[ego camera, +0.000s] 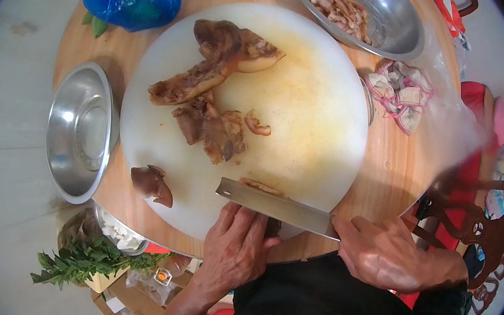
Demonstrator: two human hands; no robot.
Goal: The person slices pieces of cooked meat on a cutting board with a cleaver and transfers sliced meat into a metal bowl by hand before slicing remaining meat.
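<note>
My right hand grips the handle of a cleaver, whose broad blade slants up to the left over the near edge of a round white cutting board. Behind the blade lies a thin slice of meat. My left hand presses on a dark piece of meat close against the blade; much of that piece is hidden. Farther back on the board are large browned cooked meat pieces, squarish chunks, a small curled strip and a dark piece at the left.
A steel bowl stands left of the board; another steel bowl at the back right holds sliced meat. A crumpled cloth and clear plastic lie at the right, a blue plastic bag behind. Leafy greens are at the lower left.
</note>
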